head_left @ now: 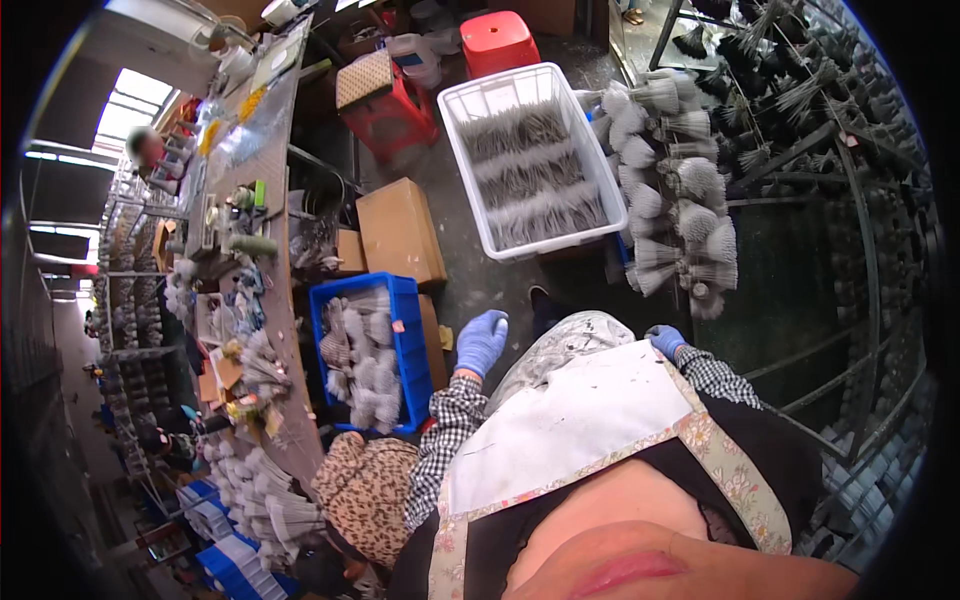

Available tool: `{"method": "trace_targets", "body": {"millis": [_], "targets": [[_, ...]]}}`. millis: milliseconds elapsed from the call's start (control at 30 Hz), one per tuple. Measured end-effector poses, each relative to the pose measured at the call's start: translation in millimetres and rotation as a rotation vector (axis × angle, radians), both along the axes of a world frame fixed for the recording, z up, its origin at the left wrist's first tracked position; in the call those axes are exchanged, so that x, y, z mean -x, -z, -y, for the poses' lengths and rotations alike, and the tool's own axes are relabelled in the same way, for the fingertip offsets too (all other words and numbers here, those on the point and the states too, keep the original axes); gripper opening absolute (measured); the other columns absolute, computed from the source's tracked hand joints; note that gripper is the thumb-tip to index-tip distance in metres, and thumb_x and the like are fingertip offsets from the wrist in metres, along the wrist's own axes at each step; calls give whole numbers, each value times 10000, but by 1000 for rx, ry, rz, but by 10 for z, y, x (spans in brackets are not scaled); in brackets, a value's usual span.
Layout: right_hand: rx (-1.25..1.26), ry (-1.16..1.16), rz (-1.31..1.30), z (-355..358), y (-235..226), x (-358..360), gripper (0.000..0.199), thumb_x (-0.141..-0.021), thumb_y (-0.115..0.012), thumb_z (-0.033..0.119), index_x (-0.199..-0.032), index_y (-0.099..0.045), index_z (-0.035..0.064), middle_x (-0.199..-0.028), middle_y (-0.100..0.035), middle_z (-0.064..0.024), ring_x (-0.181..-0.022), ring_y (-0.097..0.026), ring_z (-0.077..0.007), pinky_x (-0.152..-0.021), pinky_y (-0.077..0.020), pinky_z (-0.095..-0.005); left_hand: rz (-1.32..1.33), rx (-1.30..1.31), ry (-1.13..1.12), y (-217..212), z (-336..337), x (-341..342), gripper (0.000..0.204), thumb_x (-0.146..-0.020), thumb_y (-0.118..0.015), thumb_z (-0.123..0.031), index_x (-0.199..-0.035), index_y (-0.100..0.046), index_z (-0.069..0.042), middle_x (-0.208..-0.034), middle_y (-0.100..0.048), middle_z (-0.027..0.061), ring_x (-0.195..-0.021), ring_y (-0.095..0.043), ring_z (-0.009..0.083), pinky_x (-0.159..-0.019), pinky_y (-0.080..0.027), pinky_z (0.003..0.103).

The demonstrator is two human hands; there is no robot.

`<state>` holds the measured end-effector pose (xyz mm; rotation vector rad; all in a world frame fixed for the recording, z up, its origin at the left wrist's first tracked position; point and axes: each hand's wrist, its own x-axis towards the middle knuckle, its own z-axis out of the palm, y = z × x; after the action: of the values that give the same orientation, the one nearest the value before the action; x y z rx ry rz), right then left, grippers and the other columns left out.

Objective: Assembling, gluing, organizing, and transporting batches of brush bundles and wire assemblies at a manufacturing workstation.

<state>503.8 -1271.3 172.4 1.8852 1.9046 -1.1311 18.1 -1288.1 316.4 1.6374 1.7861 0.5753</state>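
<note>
My left hand (481,342), in a blue glove, hangs beside my apron with its fingers loosely curled together and nothing seen in them. It is nearest to a blue crate (407,348) full of pale bristle bundles (365,365). Low at my right side, my right hand (665,341) wears the same kind of glove. Its fingers are curled in by the edge of the white apron (570,420), and I see no object in them. Ahead of me stands a white plastic crate (610,190) holding three rows of grey bristle bundles (535,170).
To the right, a rack (850,230) carries many bristle bundles (690,190). A red stool (497,42), a padded stool (385,100) and a cardboard box (400,232) stand ahead. A person in leopard print (370,490) is close on my left, beside the long workbench (285,340).
</note>
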Motion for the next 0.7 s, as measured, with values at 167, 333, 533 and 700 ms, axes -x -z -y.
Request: {"method": "trace_targets", "body": {"millis": [167,333,533,700], "targets": [[-89,-30,-105,-1139,-188,1085,348,-858,-573,333,-1004,-686,38,-1010,-681,-197,-958,-653,-348,-843,-512,-415,-51,83,-56,88,-302,772,197,-917,-575,-255,-1004,-667,-104,-950,-685,166,-903,-653,341,-794,-515,403],[88,443,-369,-1826,-38,1791,308,-912,-586,300,-1093,-668,65,-934,-718,-108,-836,-679,-268,-789,-522,-377,-8,165,-75,361,-643,1710,192,-924,-586,-239,-1010,-671,-90,-898,-693,154,-845,-674,299,-759,-522,372],[523,1411,-546,-1941,319,2362,830,-894,-563,567,-1524,-197,170,-1560,-205,-204,-1347,-342,-457,-1076,-333,-554,-136,404,119,579,-1566,2854,238,-906,-583,-293,-1027,-666,-105,-977,-686,157,-917,-659,326,-817,-518,394],[297,1609,-503,-1990,705,2838,773,-896,-563,552,-1485,-271,144,-1524,-304,-160,-1354,-338,-430,-1073,-316,-561,-190,344,229,415,-2779,3479,261,-908,-558,-353,-1027,-670,-149,-945,-691,151,-909,-653,344,-805,-512,446]]}}
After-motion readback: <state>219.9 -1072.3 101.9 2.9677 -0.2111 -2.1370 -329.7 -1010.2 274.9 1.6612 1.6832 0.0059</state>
